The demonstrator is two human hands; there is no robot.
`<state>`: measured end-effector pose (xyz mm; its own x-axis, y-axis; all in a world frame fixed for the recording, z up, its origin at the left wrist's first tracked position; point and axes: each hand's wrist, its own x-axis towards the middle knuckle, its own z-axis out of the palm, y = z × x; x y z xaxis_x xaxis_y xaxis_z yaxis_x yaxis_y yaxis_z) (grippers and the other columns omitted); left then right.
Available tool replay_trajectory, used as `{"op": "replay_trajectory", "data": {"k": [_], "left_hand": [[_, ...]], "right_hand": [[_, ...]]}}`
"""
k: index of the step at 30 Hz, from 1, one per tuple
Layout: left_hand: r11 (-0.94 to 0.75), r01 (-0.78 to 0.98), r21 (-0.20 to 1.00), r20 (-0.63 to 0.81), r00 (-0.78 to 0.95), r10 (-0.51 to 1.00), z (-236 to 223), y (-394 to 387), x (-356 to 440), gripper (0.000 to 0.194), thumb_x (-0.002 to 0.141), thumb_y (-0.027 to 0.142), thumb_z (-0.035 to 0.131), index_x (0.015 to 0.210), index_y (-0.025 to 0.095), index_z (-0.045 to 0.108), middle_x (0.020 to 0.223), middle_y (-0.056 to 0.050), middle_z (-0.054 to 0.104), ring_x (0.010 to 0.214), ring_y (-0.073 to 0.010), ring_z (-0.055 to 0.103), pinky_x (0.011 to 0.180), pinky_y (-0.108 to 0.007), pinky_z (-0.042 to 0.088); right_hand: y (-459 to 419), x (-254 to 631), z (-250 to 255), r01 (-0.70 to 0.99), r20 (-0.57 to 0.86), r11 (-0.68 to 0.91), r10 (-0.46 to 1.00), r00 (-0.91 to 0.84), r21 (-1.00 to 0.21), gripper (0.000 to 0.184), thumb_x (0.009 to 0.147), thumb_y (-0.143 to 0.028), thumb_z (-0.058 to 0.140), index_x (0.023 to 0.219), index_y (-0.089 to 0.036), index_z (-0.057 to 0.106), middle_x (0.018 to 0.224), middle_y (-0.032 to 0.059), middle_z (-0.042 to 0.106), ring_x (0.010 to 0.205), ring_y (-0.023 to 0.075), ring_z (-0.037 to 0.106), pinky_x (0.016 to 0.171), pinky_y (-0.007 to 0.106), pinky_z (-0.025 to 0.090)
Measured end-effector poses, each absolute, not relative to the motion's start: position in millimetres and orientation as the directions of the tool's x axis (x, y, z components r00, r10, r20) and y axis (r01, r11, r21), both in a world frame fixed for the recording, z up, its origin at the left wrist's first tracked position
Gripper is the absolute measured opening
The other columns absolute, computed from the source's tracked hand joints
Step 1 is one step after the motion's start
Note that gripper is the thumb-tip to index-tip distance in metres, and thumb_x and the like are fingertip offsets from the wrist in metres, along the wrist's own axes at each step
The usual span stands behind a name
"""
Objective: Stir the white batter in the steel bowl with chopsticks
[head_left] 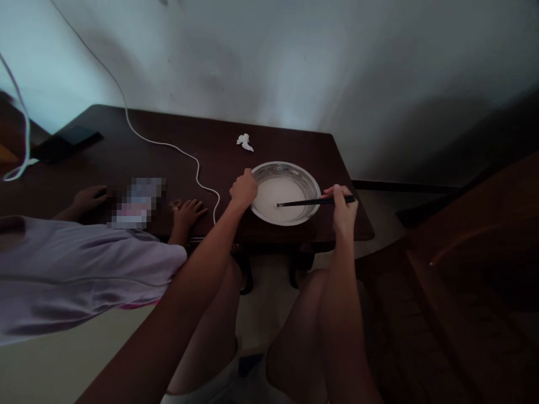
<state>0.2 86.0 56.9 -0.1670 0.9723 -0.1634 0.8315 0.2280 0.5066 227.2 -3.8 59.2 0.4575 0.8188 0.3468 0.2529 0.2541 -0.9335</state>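
Observation:
A round metal bowl stands on the dark wooden table, close to its front edge. In it lies a smooth whitish mixture, which looks like a thin batter or other liquid; I cannot tell which. My left hand grips the bowl's left rim with the fingers closed over it. On the bowl's right side, my right hand is closed around dark chopsticks. They reach over the right rim, and their tips touch the whitish mixture near the middle of the bowl.
A crumpled white tissue lies behind the bowl. On the left, another person in a light sleeve rests both hands on the table beside a blurred-out object. A white cable crosses the table; a wall stands behind.

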Motion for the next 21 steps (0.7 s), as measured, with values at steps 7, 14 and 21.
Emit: {"op": "replay_trajectory", "data": {"k": [7,14,21], "left_hand": [[0.23,0.829,0.51,-0.167,-0.168,0.972,57.1,86.4,0.1,0.041,0.099,0.033,0.028,0.132,0.027,0.051,0.128,-0.019,0.066,0.117,-0.0342,0.064,0.096,-0.05,0.048],[0.229,0.828,0.511,-0.16,-0.17,0.972,56.7,86.0,0.9,0.042,0.098,0.034,0.028,0.133,0.027,0.051,0.127,-0.019,0.066,0.117,-0.0355,0.063,0.096,-0.051,0.047],[0.226,0.824,0.519,-0.157,-0.168,0.973,56.1,85.7,0.9,0.042,0.099,0.033,0.028,0.133,0.027,0.052,0.127,-0.019,0.066,0.117,-0.0351,0.064,0.096,-0.051,0.047]], "right_hand": [[-1.5,225.5,59.8,0.364,0.408,0.259,0.806,0.429,-0.895,0.041,0.089,-0.053,0.053,0.066,-0.021,0.064,0.07,0.0001,0.068,0.074,0.0152,0.063,0.077,0.03,0.049],[-2.7,223.3,58.4,0.28,0.382,0.302,0.875,0.298,-0.911,0.034,0.088,-0.051,0.056,0.072,-0.022,0.067,0.069,-0.0004,0.069,0.075,0.0162,0.066,0.078,0.031,0.05],[-3.6,229.8,58.5,0.296,0.366,0.244,0.79,0.493,-0.924,0.039,0.09,-0.053,0.051,0.07,-0.021,0.063,0.062,-0.001,0.066,0.065,0.0154,0.062,0.074,0.031,0.049]]}}
